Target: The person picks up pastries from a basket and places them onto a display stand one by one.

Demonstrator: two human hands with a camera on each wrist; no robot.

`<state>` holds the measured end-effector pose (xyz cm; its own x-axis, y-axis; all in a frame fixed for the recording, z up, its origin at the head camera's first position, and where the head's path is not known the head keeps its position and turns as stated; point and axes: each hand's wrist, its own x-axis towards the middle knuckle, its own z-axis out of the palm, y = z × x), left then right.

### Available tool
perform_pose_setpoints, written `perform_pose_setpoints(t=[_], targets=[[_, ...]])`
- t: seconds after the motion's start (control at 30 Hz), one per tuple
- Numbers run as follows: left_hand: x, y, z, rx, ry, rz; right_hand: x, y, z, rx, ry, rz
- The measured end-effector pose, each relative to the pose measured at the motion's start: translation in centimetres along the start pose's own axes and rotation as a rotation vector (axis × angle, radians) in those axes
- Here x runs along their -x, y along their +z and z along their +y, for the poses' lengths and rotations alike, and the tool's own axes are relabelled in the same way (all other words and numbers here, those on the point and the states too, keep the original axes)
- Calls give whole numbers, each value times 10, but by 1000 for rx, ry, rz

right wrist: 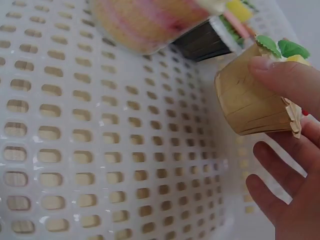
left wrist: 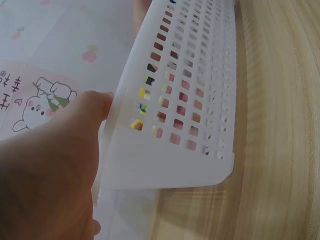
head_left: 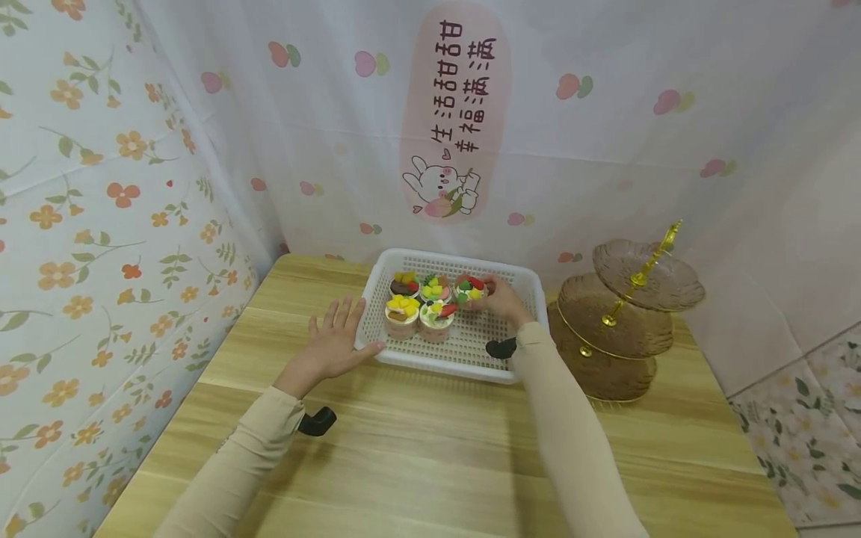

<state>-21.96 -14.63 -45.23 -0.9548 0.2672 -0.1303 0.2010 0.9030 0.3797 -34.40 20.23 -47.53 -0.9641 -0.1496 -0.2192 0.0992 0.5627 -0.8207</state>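
My right hand (head_left: pixel 504 302) pinches a toy-like cupcake (right wrist: pixel 250 95) between thumb and fingers. It has a tan paper cup, and green leaves and red and yellow fruit on top. In the right wrist view the cup is tilted over the basket floor. My left hand (head_left: pixel 327 349) lies with fingers spread at the left end of the white plastic basket (head_left: pixel 447 366), its thumb at the rim. Inside the basket, left of my right hand, several more cupcakes stand close together, among them a mango-topped cupcake (head_left: pixel 402 308) and a strawberry-topped cupcake (head_left: pixel 436 325).
To the right of the basket stands a three-tier stand (head_left: pixel 619 325) of brown translucent plates with a gold stem. The wooden table (head_left: pixel 403 448) meets a printed cloth (head_left: pixel 336 149) behind and a floral cloth (head_left: pixel 101 261) at the left.
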Motion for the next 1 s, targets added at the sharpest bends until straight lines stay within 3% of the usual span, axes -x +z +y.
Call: perform_pose_setpoints(t=[0.17, 0.33, 1.0], targets=[[1, -2, 1, 12, -4, 1, 2, -10, -12, 6, -73, 26], [2, -3, 2, 16, 3, 1, 11, -18, -27, -60, -142, 45], [1, 1, 3, 22, 1, -12, 54, -32, -58, -62, -191, 161]])
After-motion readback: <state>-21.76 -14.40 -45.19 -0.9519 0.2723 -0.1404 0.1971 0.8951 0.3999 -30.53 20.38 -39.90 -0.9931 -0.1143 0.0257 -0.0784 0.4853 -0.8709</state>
